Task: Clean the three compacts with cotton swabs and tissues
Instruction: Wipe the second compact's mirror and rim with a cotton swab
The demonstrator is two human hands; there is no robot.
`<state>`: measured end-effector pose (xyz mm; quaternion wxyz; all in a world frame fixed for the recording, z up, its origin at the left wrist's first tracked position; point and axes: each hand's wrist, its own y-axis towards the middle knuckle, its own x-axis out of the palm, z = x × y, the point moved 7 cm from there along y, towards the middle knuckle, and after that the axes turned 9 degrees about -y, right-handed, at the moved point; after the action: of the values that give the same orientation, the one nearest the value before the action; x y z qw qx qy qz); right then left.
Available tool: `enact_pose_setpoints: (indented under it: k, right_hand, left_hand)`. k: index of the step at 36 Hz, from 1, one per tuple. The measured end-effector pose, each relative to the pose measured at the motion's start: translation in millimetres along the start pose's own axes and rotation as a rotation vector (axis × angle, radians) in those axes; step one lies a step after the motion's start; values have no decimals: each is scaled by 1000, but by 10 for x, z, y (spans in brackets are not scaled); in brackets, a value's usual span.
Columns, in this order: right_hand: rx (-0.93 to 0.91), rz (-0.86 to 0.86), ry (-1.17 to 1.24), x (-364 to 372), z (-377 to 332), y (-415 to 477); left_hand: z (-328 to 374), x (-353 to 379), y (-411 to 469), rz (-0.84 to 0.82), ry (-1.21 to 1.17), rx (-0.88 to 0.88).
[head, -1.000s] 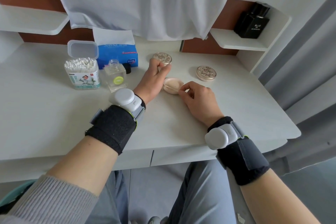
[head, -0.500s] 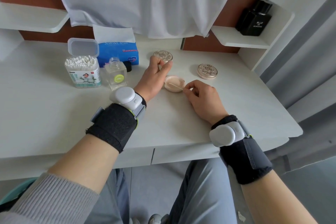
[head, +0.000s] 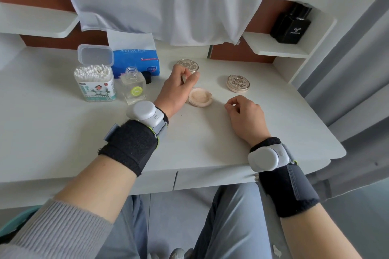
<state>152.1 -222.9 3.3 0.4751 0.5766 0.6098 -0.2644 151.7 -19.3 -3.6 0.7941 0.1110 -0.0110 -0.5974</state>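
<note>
**Desk stock, mid-clean**

- Desk (head: 63,132): one.
- Hands: two. Left hand (head: 179,90) has fingers curled on the far compact (head: 188,66) at 12 o'clock, likely steadying it. Right hand (head: 246,115) is curled at 2; no swab shows, so I cannot tell if it holds one.
- Tissue pack (head: 136,62): one, at 11, sheet up for pulling.
- Swab box (head: 94,82): one, at 10, lid open.
- Bottle (head: 134,88): one, uncapped.
- Compacts: three pieces. The far one, a shut compact (head: 237,83) at 1, and a pan (head: 200,99) face up, central.
- Cap (head: 147,76): one.

white desk (head: 52,132) up front with drawer fronts (head: 210,181) below, a white cloth (head: 168,2) hangs over the reddish-brown back panel (head: 237,52), white shelves (head: 31,21) either side, black bottle (head: 291,25) on the right one, grey curtain (head: 353,69) far right.
</note>
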Motion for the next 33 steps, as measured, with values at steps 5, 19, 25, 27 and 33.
enact_pose_setpoints:
  k: [5, 19, 25, 27, 33]
  right_hand:
    - [-14, -15, -15, -3, -19, -27]
    - [-116, -42, 49, 66, -312, -228]
    - [-44, -7, 54, 80, -285, -182]
    - [-64, -4, 8, 103, -329, -187]
    - [-101, -22, 1, 106, -370, -200]
  left_hand:
    - [22, -4, -14, 6, 16, 14]
    - [56, -7, -29, 6, 66, 35]
    - [44, -9, -23, 1, 69, 34]
    - [37, -15, -22, 8, 71, 35]
    - [30, -15, -19, 12, 75, 32]
